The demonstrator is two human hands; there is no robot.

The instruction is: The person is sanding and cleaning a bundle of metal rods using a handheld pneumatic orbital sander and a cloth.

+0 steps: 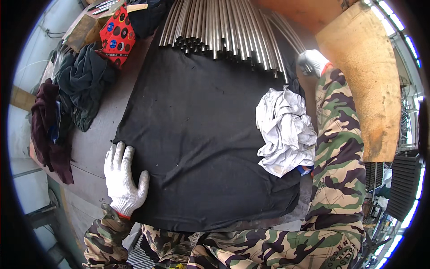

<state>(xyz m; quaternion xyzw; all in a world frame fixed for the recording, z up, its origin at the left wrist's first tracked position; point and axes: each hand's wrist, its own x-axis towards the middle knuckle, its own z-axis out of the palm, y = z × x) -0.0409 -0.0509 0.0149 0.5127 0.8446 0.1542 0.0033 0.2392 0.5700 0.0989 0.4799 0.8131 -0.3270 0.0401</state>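
My left hand [123, 181], in a white knitted glove, lies flat with its fingers stretched out at the left edge of a black cloth [192, 116]. It holds nothing. At the far right my gloved right hand [312, 62] is closed around the near ends of a few thin metal tubes [290, 35], which lie apart from the main pile. That pile of shiny metal tubes [224, 27] rests at the back of the cloth, open ends toward me. A crumpled white cloth [285, 130] sits beside my right forearm.
Dark green clothing [83, 80] and a maroon garment [51, 130] lie on the left of the grey table [96, 148]. Behind them stands a red patterned box [118, 38]. A wooden board [363, 80] rises along the right side. Something blue peeks from under the white cloth.
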